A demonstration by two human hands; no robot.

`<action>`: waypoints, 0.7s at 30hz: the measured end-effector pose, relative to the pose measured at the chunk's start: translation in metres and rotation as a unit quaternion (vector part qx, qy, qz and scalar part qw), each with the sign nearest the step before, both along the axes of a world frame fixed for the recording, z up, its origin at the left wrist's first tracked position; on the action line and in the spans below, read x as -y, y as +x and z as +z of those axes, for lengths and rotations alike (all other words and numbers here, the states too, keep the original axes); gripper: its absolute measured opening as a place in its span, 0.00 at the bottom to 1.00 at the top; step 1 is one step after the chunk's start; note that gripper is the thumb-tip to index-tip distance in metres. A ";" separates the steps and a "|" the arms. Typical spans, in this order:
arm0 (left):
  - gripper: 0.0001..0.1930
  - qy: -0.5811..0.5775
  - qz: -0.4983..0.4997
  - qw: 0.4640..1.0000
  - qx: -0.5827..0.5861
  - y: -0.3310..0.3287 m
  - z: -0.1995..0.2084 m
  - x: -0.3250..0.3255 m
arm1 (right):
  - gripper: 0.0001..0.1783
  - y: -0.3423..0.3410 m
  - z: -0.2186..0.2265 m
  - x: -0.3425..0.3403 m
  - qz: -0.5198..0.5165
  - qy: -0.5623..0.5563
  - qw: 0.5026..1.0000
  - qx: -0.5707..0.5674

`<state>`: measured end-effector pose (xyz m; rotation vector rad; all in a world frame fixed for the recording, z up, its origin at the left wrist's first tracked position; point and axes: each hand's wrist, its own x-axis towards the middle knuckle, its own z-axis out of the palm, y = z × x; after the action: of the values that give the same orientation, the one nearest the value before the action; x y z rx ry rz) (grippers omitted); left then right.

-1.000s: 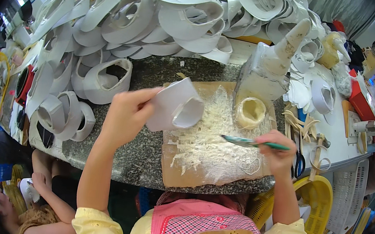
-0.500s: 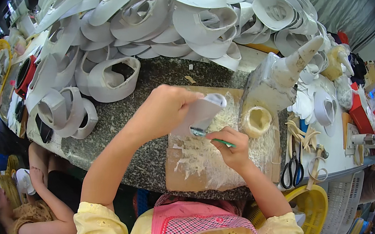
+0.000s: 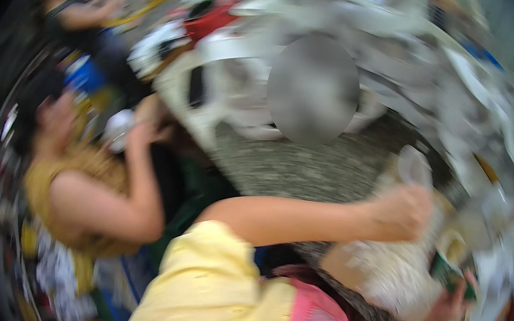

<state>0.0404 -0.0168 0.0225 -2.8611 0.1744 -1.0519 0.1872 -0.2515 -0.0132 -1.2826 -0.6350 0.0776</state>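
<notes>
The whole view is smeared by motion. My left hand (image 3: pixel 401 213) is closed on a white curved strip (image 3: pixel 415 166), which stands up above its fingers over the work board. At the right, my right hand (image 3: pixel 454 305) grips a brush with a green handle (image 3: pixel 467 289), blurred, close to a cream-coloured round pot (image 3: pixel 452 247). Below both hands lies a brown board (image 3: pixel 337 265) smeared with white paste.
White visor-shaped pieces (image 3: pixel 404 63) crowd the table's far side. A dark speckled slab (image 3: pixel 288 164) covers the near table. A red object (image 3: pixel 213 20) stands far left. Another person (image 3: pixel 99 192) sits at my left. A grey oval blur hides part of the pile.
The view has swung to the left, so the board and both hands now appear farther right. My right hand and the brush have moved from the white strip to beside the pot.
</notes>
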 end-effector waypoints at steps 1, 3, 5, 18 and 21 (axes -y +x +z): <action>0.06 0.019 -0.036 0.998 0.039 0.010 -0.005 0.003 | 0.14 0.003 -0.002 0.006 -0.041 -0.023 0.999 0.001; 0.07 0.003 -0.033 0.996 0.087 0.001 0.002 0.008 | 0.14 -0.001 -0.001 -0.002 0.041 -0.068 0.996 -0.048; 0.08 0.022 -0.005 0.992 0.125 0.010 -0.005 0.007 | 0.14 0.006 -0.009 -0.001 0.069 -0.073 0.994 -0.041; 0.11 0.180 -0.181 0.967 -0.016 -0.009 -0.044 0.017 | 0.11 -0.002 0.013 -0.036 -0.063 -0.186 0.970 0.143; 0.11 0.179 -0.145 0.966 -0.119 -0.029 -0.068 0.018 | 0.09 -0.020 0.000 -0.070 0.014 -0.171 0.984 0.051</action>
<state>0.0110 -0.0349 -0.0450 -2.6629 0.7402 -0.6235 0.1677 -0.1817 -0.0132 -1.6181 -0.7501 0.1500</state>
